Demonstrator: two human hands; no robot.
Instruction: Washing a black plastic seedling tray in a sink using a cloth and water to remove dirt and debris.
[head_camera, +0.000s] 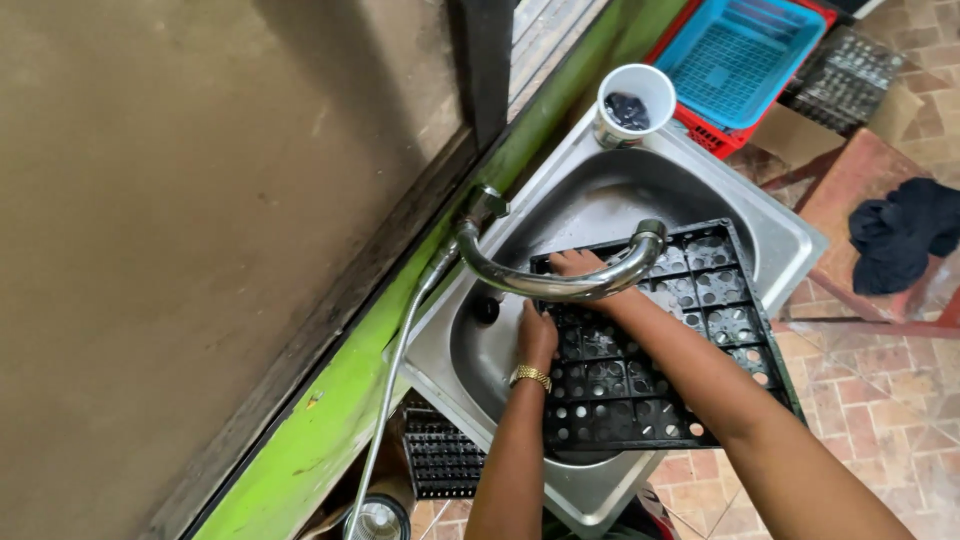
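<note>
Left hand (536, 338), gold bracelet at the wrist, grips the near-left edge of the black cell tray (655, 345) lying across the steel sink (560, 215). I see my right hand (577, 264) pressing flat on its far-left corner under the faucet (560, 282). I judge washing underway; next calls for scrubbing cells.

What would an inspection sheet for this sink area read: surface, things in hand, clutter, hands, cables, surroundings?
Surface: steel sink, basin holding a tray.
Things in hand: black plastic cell tray lying across the sink, under the curved tap.
Clutter: white cup with something dark inside on the sink corner; another black tray below the sink.
Hands: left hand, with gold bracelet, at the tray's edge; right hand on the tray behind the tap.
Cables: grey hose running down from the tap.
Surroundings: blue basket in a red one, dark cloth, tiled floor, green wall ledge.
</note>
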